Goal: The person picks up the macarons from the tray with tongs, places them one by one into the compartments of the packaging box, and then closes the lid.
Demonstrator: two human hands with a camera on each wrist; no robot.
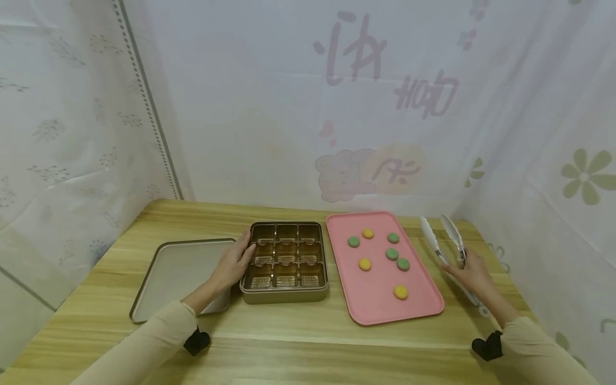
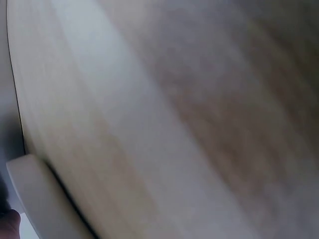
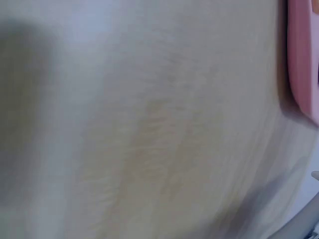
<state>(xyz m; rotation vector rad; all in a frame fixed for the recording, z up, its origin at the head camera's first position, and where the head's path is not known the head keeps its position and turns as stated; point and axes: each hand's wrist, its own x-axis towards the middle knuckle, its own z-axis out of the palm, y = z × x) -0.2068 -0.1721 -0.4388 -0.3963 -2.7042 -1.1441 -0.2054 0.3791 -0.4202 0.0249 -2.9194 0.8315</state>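
Along the left rim of a bronze-coloured box [image 1: 284,295], a person's left hand [image 1: 233,262] is resting; its grip is lying spread, the fingers touching the box side and pointing toward the back. The box is standing near the middle of the wooden tabletop [image 1: 289,331] and is holding a brown insert [image 1: 286,251] divided into nine compartments, three by three. To its left, a flat tan tray [image 1: 187,272] with a raised edge is lying partly behind the left forearm. At the far right, the right hand [image 1: 474,272] is holding metal tongs [image 1: 430,235]; its grip is curling around them, while the two tong arms are standing apart, tips pointing toward the back. Between box and tongs, a pink tray [image 1: 372,309] is carrying four green rounds [image 1: 392,254] and three yellow rounds [image 1: 364,264], two of the green ones lying close together. White patterned cloth [image 1: 250,133] is hanging behind. Both wrist views are showing mostly blurred tabletop.
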